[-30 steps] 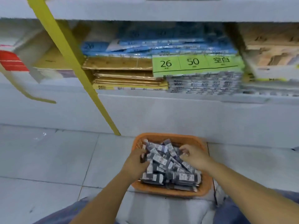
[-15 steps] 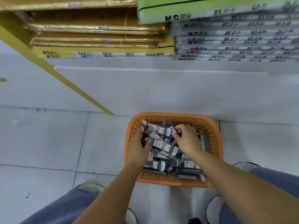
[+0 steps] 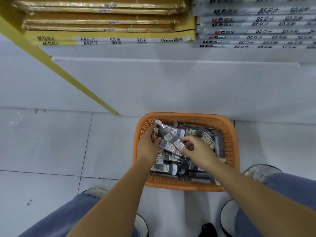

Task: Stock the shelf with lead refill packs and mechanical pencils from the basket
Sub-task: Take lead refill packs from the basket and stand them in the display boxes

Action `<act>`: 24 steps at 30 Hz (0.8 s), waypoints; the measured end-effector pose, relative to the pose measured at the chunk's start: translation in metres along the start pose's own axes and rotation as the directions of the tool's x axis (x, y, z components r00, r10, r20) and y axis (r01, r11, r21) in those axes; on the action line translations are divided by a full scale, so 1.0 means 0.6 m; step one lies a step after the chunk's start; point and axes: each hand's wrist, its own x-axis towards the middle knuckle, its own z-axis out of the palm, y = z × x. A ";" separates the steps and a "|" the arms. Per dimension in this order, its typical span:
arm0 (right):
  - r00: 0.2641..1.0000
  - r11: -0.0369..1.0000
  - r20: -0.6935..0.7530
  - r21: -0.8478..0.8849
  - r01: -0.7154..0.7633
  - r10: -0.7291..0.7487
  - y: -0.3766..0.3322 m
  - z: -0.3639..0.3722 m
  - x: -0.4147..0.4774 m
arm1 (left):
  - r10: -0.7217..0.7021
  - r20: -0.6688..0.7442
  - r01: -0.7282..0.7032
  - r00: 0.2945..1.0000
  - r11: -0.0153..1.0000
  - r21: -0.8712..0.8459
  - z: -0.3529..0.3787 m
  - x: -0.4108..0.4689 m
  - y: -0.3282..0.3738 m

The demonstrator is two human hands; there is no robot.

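yellow paper packs (image 3: pixel 109 35) stacked top left | grey packs (image 3: pixel 256 23) beside them, right | yellow bar (image 3: pixel 68 77) slanting to tiled floor (image 3: pixel 42 142)

Left hand (image 3: pixel 147 147) gripping — right hand (image 3: pixel 199 151) pinching.

I wear faded blue denim jeans (image 3: pixel 56 218), the cloth paler along the top of each leg and darker toward the hems. My shoes are light grey-white with rounded, slightly scuffed toe caps, the left shoe (image 3: pixel 95 191) and the right shoe (image 3: pixel 261 171) each peeking out from under a trouser hem. My left forearm (image 3: pixel 111 202) and right forearm (image 3: pixel 256 194) are bare along their whole visible length, from the lower edge to the left hand (image 3: pixel 147 147) and right hand (image 3: pixel 198 151).
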 end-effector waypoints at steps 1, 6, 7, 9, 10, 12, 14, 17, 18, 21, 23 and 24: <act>1.000 0.999 -0.023 -0.039 -0.004 0.003 -0.001 0.010 0.001 | -0.006 0.005 0.006 1.000 1.000 -0.016 -0.002 0.003 -0.001; 1.000 0.990 -0.031 -0.140 -0.011 0.007 -0.003 0.029 0.009 | -0.008 0.057 0.007 0.998 1.000 0.015 -0.016 0.021 0.002; 1.000 0.986 -0.021 -0.165 -0.004 0.001 -0.003 0.029 0.010 | -0.011 0.072 0.010 0.997 1.000 0.025 -0.017 0.023 0.004; 1.000 0.979 -0.010 -0.203 0.001 -0.003 -0.003 0.029 0.010 | -0.014 0.103 0.009 0.995 0.999 0.039 -0.019 0.024 0.006; 1.000 0.978 -0.005 -0.210 -0.006 0.005 -0.004 0.030 0.010 | -0.012 0.117 0.007 0.993 0.999 0.043 -0.019 0.023 0.006; 0.999 0.979 0.005 -0.201 -0.038 0.040 -0.004 0.032 0.011 | -0.014 0.139 0.009 0.990 0.999 0.040 -0.021 0.022 0.007; 0.995 0.983 0.029 -0.159 -0.089 0.095 -0.005 0.031 0.012 | -0.017 0.148 0.014 0.989 1.000 0.022 -0.026 0.022 0.007; 0.989 0.986 0.050 -0.103 -0.130 0.136 -0.006 0.030 0.013 | -0.027 0.141 0.032 0.990 0.999 -0.029 -0.032 0.019 0.007; 0.991 0.986 0.042 -0.114 -0.121 0.127 -0.005 0.030 0.012 | -0.026 0.135 0.032 0.990 0.999 -0.042 -0.033 0.018 0.008; 0.994 0.988 -0.021 -0.109 -0.109 0.107 0.001 0.026 0.003 | 0.035 0.100 -0.032 0.994 0.999 -0.039 -0.031 0.020 0.017; 0.988 0.989 -0.061 -0.011 -0.145 0.144 0.006 0.019 -0.005 | 0.150 0.084 -0.157 0.985 0.985 0.074 -0.026 0.027 0.026; 0.984 0.987 -0.079 0.041 -0.155 0.158 0.008 0.016 -0.008 | 0.206 0.085 -0.217 0.975 0.966 0.144 -0.022 0.031 0.030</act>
